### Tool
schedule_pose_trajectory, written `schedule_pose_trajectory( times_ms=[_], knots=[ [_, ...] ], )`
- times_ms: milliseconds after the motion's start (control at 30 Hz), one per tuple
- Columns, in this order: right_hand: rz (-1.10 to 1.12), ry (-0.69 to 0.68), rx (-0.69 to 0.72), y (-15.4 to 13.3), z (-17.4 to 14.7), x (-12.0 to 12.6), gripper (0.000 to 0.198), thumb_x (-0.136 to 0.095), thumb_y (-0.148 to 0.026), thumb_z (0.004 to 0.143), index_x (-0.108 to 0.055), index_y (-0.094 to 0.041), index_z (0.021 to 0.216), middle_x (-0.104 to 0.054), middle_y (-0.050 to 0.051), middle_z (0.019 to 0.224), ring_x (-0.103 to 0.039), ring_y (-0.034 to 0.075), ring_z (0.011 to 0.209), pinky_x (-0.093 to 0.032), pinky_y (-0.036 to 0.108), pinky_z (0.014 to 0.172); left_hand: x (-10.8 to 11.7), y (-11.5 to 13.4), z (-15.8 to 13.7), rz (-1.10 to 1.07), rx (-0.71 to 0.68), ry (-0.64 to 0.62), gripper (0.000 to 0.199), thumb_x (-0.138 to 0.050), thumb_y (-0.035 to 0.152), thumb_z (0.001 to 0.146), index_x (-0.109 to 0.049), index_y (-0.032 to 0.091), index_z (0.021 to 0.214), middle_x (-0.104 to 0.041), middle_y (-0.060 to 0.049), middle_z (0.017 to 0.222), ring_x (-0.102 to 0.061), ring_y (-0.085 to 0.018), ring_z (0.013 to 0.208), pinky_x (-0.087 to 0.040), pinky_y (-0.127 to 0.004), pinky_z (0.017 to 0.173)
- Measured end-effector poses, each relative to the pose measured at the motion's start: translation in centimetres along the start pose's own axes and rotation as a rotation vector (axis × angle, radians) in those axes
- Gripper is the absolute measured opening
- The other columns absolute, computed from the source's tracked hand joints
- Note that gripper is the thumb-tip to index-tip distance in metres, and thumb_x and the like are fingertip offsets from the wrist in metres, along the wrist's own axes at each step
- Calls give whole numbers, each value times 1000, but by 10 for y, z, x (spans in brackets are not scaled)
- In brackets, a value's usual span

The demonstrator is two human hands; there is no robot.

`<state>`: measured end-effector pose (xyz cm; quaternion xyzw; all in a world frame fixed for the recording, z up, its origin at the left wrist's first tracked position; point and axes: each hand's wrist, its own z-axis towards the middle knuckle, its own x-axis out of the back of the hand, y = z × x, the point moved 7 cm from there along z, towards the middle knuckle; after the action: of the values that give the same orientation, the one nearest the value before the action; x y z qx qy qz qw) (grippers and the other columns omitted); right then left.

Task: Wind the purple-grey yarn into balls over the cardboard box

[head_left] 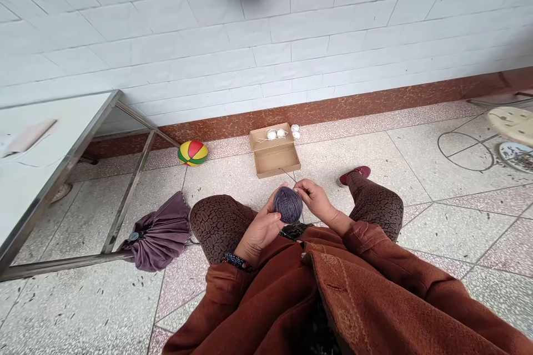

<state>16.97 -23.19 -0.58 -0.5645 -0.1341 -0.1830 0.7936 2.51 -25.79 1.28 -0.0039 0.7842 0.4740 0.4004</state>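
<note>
A ball of dark grey-purple yarn (pixel 288 204) rests in my left hand (pixel 265 224), whose fingers curl round its left side and underside. Close against the ball's upper right, my right hand (pixel 315 197) pinches a strand of the yarn. A thin dark strand (pixel 288 174) runs from near that hand up to an open cardboard box (pixel 277 162) on the floor. Two white yarn balls (pixel 276 133) lie on the box's far part, and more white balls (pixel 295 131) sit just right of it.
To the left stands a metal-framed table (pixel 62 138) with a folded purple umbrella (pixel 162 233) by its leg. A colourful ball (pixel 192 153) lies near the wall. At the right are a round stool (pixel 512 125) and a metal ring (pixel 465 151).
</note>
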Motion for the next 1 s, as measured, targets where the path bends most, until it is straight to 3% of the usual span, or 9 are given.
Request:
schedule_pose_trajectory(
  times_ms=[133,333,467,567,767,1000],
  knots=[
    [-5,-51,25,1,-6,-8,20,-48,-28,98,-63,-19,88,-65,4,81,-61,17,78,-48,28,74,18,2,7,-70,-96,132,70,-77,27,68,-52,24,134,-66,-10,122,-57,-28,120,-43,-43,103],
    [4,-177,60,-5,-12,-17,21,-48,-31,99,-63,-19,89,-66,4,82,-61,16,78,-49,28,75,41,5,13,-120,-184,316,51,-78,19,70,-60,24,118,-69,-5,109,-63,-18,102,-47,-32,96],
    [76,-342,174,-27,-18,-24,22,-50,-33,99,-64,-19,91,-67,4,83,-62,16,78,-49,27,75,55,8,13,65,-238,442,49,-80,22,68,-59,21,112,-67,-2,103,-62,-14,93,-45,-30,92],
    [116,-381,219,-44,-16,-20,19,-54,-33,97,-65,-19,91,-66,4,81,-62,15,75,-49,26,71,59,7,11,276,-241,503,56,-81,25,66,-56,21,116,-66,-3,106,-61,-16,96,-43,-31,94],
    [85,-250,232,-57,2,5,18,-56,-31,97,-67,-19,91,-64,4,79,-59,15,72,-47,26,67,39,1,11,513,-125,312,62,-79,33,69,-52,20,124,-62,-6,115,-59,-21,105,-42,-34,98],
    [10,-93,163,-39,8,17,20,-57,-35,97,-67,-21,87,-64,4,79,-60,17,77,-49,30,73,21,-9,12,504,-80,70,58,-75,30,74,-56,19,128,-59,-10,128,-51,-27,121,-36,-39,106]
  ],
)
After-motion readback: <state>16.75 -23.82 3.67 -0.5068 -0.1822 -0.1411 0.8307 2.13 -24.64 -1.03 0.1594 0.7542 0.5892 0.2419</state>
